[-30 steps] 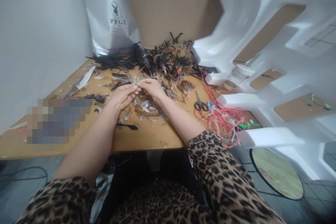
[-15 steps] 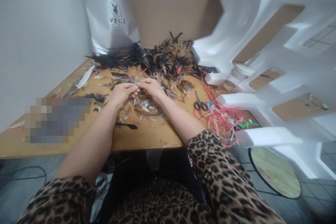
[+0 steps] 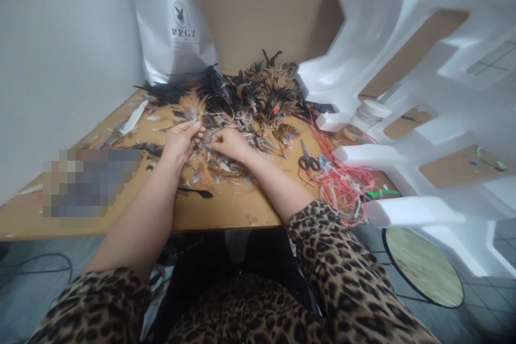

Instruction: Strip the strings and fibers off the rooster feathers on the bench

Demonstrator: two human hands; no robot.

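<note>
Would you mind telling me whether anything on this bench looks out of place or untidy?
Yes: the red strings spill tangled over the table's right edge, partly covering the scissors.

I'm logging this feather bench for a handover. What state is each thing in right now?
left hand: pinching a small tan feather bundle.
right hand: fingers curled, resting on loose feathers.
feather pile: heaped at the table's back.
scissors: shut, lying flat.
red strings: tangled, spilling over the table edge.
white bag: standing upright.
</note>
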